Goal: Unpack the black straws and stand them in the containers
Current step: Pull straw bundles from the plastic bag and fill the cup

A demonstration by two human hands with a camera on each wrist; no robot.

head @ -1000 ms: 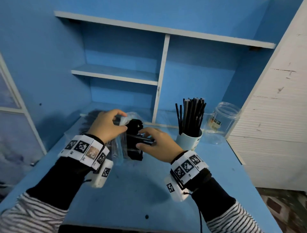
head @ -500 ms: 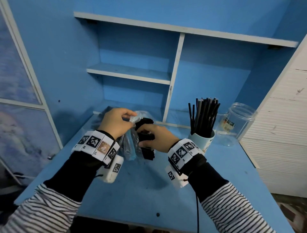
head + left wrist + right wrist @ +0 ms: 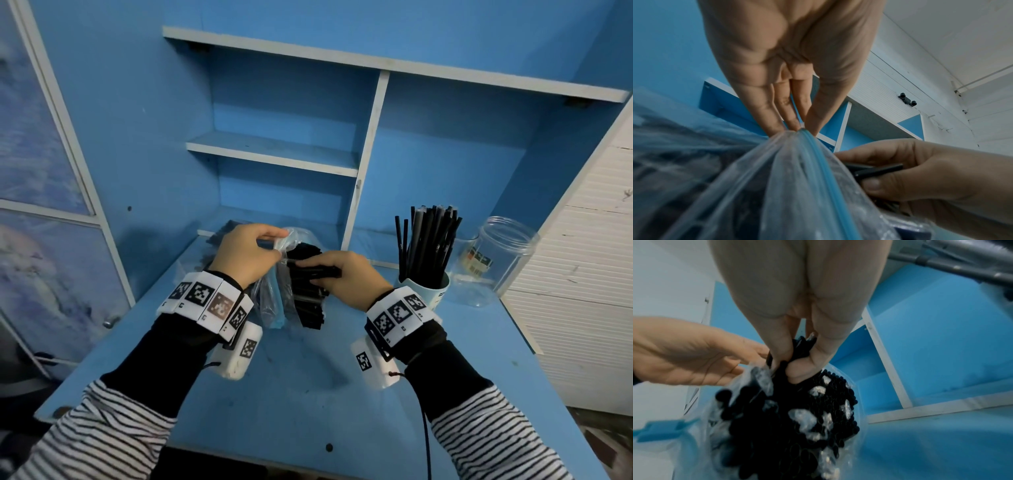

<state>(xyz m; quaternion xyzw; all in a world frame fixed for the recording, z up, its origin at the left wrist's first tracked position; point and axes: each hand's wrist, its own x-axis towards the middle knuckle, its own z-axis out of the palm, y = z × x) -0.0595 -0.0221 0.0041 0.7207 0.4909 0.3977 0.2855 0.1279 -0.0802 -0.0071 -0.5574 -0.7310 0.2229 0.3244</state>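
Observation:
A clear plastic bag (image 3: pixel 270 301) with a blue zip strip (image 3: pixel 818 155) stands on the blue desk, full of black straws (image 3: pixel 306 301). My left hand (image 3: pixel 245 255) pinches the bag's top edge between thumb and fingers (image 3: pixel 789 120). My right hand (image 3: pixel 337 275) grips a small bunch of black straws (image 3: pixel 877 169) at the bag's mouth, seen from below as the straw ends (image 3: pixel 818 415) in the right wrist view. To the right, a white cup (image 3: pixel 424 293) holds several upright black straws (image 3: pixel 428 246). A clear jar (image 3: pixel 493 260) stands beside it with no straws in it.
Blue shelving with white edges rises behind the desk (image 3: pixel 308 394). A white panelled cabinet (image 3: pixel 582 274) borders the right side, a glazed door (image 3: pixel 41 205) the left. More dark packed straws (image 3: pixel 219 236) lie behind my left hand.
My right hand has closed round a bunch of straws at the bag's mouth and shifted slightly left. The left hand keeps its pinch on the bag. The head view has drifted left.

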